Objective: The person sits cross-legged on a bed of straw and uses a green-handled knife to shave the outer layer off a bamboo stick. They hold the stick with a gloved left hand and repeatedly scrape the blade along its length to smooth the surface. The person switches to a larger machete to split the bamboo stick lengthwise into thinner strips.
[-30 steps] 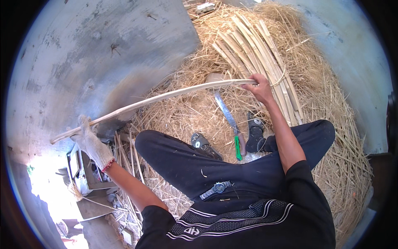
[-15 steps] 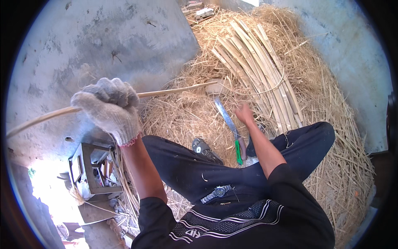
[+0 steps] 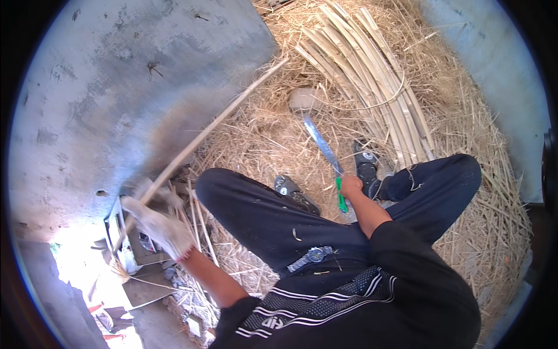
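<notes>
My left hand point(image 3: 158, 224), in a pale knitted glove, is low at the left and blurred by motion. Its thumb and fingers look spread, with a long bamboo strip point(image 3: 200, 136) passing between them. The strip slants up to the right across the straw. My bare right hand point(image 3: 350, 186) is closed around the handle end of a long-bladed knife point(image 3: 319, 139), whose blade points away from me. Beside that hand lies a green-handled tool point(image 3: 342, 199), partly covered. The knife's handle is mostly hidden under my fingers.
A bundle of split bamboo strips point(image 3: 372, 81) lies on the straw point(image 3: 256, 145) ahead, with a thin bent strip across it. A stone point(image 3: 306, 100) sits beyond the blade. A grey wall point(image 3: 116, 87) rises at left. My folded legs point(image 3: 250, 209) frame the near area.
My left hand has dropped down and toward me, its grip loosening, and the bamboo strip has tilted steeply. My right hand has come back from the straw to the knife handle.
</notes>
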`<state>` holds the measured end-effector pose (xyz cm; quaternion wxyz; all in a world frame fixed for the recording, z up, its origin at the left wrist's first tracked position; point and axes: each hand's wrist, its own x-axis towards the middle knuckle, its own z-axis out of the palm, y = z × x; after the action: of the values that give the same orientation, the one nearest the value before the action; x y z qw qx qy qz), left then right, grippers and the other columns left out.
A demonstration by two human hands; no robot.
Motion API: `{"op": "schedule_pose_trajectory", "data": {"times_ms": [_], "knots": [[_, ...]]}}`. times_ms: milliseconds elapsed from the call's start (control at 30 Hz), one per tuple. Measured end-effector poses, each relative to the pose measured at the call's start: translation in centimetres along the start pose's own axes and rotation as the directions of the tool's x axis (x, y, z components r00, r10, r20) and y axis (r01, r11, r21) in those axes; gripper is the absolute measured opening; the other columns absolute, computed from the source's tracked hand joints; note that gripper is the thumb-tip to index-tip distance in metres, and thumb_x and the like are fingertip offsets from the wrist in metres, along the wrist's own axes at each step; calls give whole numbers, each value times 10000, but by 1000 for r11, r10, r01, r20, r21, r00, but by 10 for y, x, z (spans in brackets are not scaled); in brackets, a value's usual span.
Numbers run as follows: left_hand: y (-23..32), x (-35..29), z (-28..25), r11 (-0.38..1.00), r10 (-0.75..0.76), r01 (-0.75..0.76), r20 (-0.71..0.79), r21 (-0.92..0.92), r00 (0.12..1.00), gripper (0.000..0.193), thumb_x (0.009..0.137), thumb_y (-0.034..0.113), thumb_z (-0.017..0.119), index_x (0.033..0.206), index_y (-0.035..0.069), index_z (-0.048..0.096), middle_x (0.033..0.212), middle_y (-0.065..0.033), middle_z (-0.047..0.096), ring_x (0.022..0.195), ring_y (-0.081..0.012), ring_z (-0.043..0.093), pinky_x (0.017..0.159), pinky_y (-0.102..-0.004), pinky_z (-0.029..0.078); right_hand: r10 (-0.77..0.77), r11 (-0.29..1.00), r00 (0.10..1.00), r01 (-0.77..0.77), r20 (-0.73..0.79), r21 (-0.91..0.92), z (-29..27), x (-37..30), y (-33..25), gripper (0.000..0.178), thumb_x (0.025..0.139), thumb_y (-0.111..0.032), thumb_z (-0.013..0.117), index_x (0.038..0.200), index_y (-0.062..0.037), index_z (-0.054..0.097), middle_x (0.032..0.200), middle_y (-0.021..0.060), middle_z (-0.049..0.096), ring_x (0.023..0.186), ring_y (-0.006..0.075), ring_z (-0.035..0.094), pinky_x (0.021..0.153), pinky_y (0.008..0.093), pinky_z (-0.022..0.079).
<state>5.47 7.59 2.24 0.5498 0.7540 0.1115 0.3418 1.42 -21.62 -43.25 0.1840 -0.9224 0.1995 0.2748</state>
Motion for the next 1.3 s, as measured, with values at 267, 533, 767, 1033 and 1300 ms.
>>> {"op": "schedule_pose_trajectory", "data": {"times_ms": [267,533,767,1033,1300], "knots": [[-39,-57,-37,810,-398,287,-120,-511,910,502,968,588,489,861,105,576,499,33,501,398,-79,506,321,-215,411,-131,990,991,132,26,-42,66,11,-16,277,814,-245,653,983,-48,747,996,169,734,917,295,725,806,416,577],[-75,-84,-52,494,-492,400,132,-772,861,443,962,578,494,1008,147,584,698,-5,509,610,-167,549,508,-316,436,-266,953,963,269,-41,136,-159,-19,-41,425,865,-339,632,1039,46,684,971,195,715,799,290,726,693,442,568],[-72,-115,-47,457,-375,498,348,-737,859,441,956,593,486,970,161,572,679,-10,527,620,-188,549,507,-328,434,-391,-381,778,350,-492,856,-307,-189,-140,393,977,-375,611,1183,-45,555,892,107,690,427,-1,358,380,187,289],[-4,-109,-124,751,-659,121,748,650,75,663,939,631,501,1084,14,693,687,-91,666,558,-198,643,547,-291,536,-328,-688,699,284,-636,668,-297,-219,-184,277,1043,-297,499,1042,-42,606,808,115,663,442,35,376,422,222,317],[48,-76,-89,911,189,-372,623,176,759,589,919,442,632,1292,-6,549,712,-75,661,598,-195,651,595,-326,537,-687,-462,597,79,-413,883,-251,-304,-202,278,1046,-276,492,1072,-14,583,804,91,659,483,38,418,449,211,353]]}}
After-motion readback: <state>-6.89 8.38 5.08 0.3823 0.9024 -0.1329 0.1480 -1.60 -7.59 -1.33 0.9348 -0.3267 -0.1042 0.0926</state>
